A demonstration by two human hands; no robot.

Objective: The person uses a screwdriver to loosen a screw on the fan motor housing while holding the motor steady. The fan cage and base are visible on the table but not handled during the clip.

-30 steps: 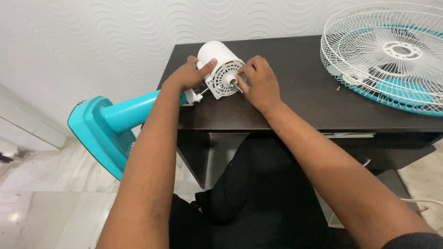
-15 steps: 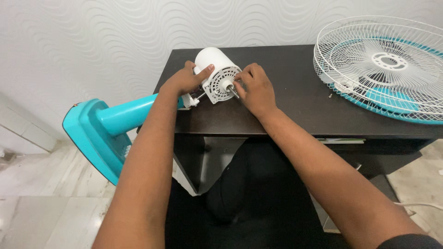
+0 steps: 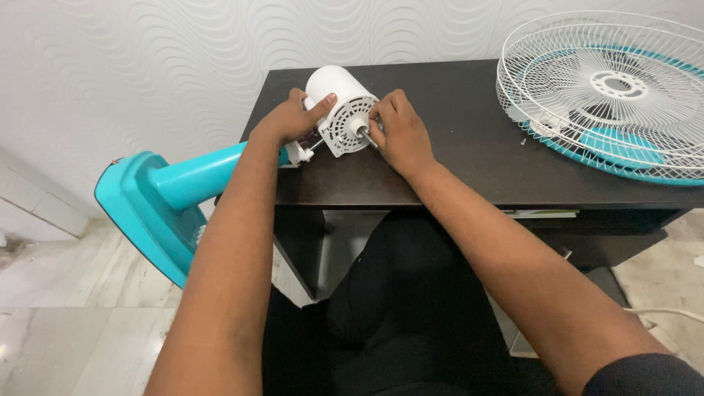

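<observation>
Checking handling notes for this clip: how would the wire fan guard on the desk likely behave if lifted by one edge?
The fan guard looks light, being thin open wire. It would probably flex a little. Overhanging the desk edge, it could tip if pushed.

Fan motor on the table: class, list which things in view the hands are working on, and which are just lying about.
In hand:
- white fan motor, left hand steadying it
- motor shaft at the right hand
- teal fan stand, joined to the motor

Lying about:
- white fan guard
- teal fan blade under it
- dark table
</observation>
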